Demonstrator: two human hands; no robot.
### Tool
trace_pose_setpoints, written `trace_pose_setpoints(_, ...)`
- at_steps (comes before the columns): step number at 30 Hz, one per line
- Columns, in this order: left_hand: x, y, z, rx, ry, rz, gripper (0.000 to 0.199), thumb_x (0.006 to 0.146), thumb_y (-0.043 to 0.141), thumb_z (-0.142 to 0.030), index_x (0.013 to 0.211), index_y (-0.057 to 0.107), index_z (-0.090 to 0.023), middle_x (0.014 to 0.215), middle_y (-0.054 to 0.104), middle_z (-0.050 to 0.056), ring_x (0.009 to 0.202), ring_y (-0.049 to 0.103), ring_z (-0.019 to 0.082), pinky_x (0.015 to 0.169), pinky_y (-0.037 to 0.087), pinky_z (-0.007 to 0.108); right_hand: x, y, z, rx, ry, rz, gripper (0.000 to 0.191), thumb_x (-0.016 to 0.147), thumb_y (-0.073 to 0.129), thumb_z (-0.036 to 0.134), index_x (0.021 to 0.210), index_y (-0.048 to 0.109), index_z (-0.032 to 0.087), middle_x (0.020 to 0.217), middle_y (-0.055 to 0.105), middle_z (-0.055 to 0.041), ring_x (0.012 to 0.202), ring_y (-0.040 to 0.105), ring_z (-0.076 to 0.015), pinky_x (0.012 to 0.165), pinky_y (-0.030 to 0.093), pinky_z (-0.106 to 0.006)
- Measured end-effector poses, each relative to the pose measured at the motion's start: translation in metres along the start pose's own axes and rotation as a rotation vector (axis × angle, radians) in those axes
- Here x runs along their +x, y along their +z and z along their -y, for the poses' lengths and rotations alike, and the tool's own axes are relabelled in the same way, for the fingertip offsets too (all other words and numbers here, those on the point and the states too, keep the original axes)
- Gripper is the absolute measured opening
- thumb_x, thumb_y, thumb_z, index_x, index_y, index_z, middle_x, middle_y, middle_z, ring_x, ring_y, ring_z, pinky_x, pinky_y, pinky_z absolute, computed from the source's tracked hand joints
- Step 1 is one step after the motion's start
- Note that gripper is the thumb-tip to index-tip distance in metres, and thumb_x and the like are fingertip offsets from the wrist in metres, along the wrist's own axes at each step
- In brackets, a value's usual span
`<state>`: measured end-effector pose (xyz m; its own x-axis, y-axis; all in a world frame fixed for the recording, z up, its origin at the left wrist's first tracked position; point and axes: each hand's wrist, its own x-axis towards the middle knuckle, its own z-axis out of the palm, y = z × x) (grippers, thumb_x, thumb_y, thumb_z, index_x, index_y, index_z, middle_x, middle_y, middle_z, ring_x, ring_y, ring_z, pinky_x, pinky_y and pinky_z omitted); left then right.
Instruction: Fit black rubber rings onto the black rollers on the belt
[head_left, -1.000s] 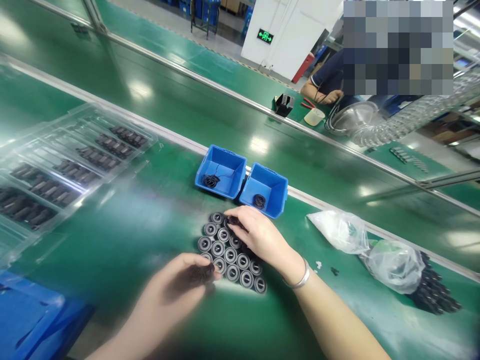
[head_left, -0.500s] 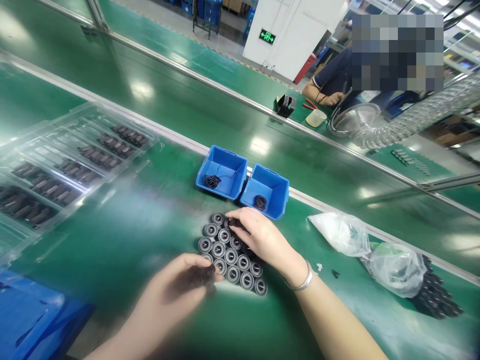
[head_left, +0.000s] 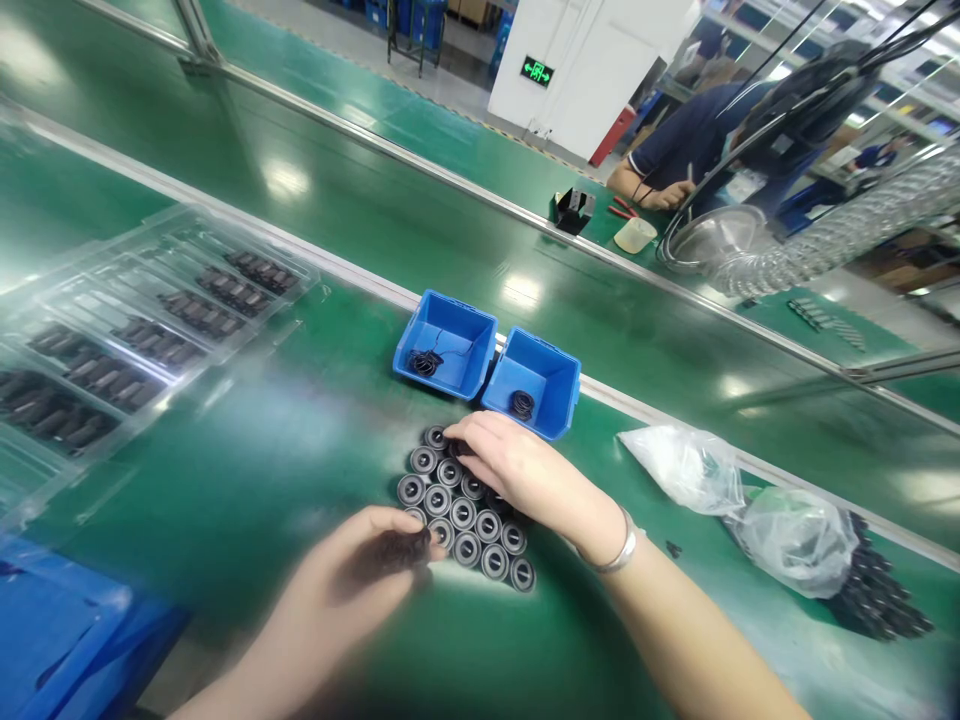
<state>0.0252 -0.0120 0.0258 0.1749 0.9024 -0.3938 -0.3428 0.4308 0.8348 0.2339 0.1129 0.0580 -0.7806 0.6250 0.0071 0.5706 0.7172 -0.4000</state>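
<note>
Several round black parts [head_left: 463, 514] with grey rings stand packed together on the green table. My left hand [head_left: 360, 570], at their lower left, is closed on a dark part [head_left: 405, 550] whose shape is blurred. Over the upper right of the group lies my right hand [head_left: 514, 460], fingers bent down at the round parts; what is between its fingertips is hidden. Behind the group are a left blue bin [head_left: 457, 345] with thin black rings or cord [head_left: 425, 362] and a right blue bin [head_left: 551, 375] with black rings [head_left: 522, 404].
Clear trays [head_left: 247, 330] of dark parts lie at the left, above a blue crate [head_left: 60, 620]. Plastic bags [head_left: 795, 540] and black parts [head_left: 877, 590] lie at the right. A metal rail [head_left: 360, 275] runs behind the bins. Across it, a person's hand [head_left: 675, 195] is visible.
My right hand has shifted very slightly left and its wrist slightly right, now covering a small white piece on the table. My left hand looks unchanged.
</note>
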Motion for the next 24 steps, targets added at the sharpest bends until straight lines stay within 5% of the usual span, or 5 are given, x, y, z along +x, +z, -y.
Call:
trace_pose_setpoints(5,0.001,0.0,0.001,0.0,-0.007,-0.014,0.027,0.071,0.078,-0.034,0.094,0.072,-0.021,0.094,0.076,0.009,0.093,0.071,0.029,0.084,0.056,0.036,-0.004,-0.013,0.002,-0.003,0.022,-0.013,0.03,0.095,0.052,0.015,0.124,0.053,0.017,0.116,0.061,-0.0115,0.109,0.058,-0.0235,0.095,0.053,-0.042)
trace_pose_setpoints(9,0.002,0.0,0.0,0.018,0.004,-0.036,0.026,0.069,0.079,-0.033,0.092,0.072,-0.021,0.092,0.075,0.008,0.09,0.071,0.028,0.082,0.056,0.034,-0.019,-0.021,0.032,0.054,0.076,-0.183,0.031,0.095,0.055,0.025,0.126,0.051,0.018,0.12,0.059,-0.0118,0.113,0.056,-0.0233,0.098,0.05,-0.041)
trace_pose_setpoints(14,0.002,0.003,0.0,0.078,0.064,-0.105,0.028,0.065,0.081,-0.031,0.091,0.072,-0.023,0.09,0.074,0.005,0.086,0.071,0.025,0.077,0.057,0.029,-0.041,0.003,0.076,0.278,-0.016,-0.117,0.057,0.083,0.069,0.05,0.127,0.05,0.018,0.104,0.065,-0.0073,0.094,0.062,-0.0208,0.084,0.054,-0.033)
trace_pose_setpoints(19,0.001,0.006,0.002,0.088,0.064,-0.064,0.024,0.068,0.079,-0.031,0.089,0.071,-0.022,0.089,0.075,0.008,0.088,0.071,0.026,0.08,0.057,0.031,-0.036,0.01,0.047,0.277,0.242,-0.452,0.027,0.092,0.064,0.031,0.115,0.056,0.021,0.094,0.061,-0.0036,0.078,0.057,-0.0146,0.075,0.05,-0.029)
trace_pose_setpoints(24,-0.003,0.006,0.003,0.14,0.097,-0.084,0.024,0.071,0.076,-0.032,0.092,0.07,-0.021,0.092,0.075,0.008,0.089,0.071,0.025,0.081,0.057,0.031,-0.031,0.0,0.043,0.342,0.123,-0.276,0.027,0.093,0.061,0.035,0.114,0.058,0.02,0.091,0.061,-0.0039,0.079,0.058,-0.015,0.073,0.051,-0.028)
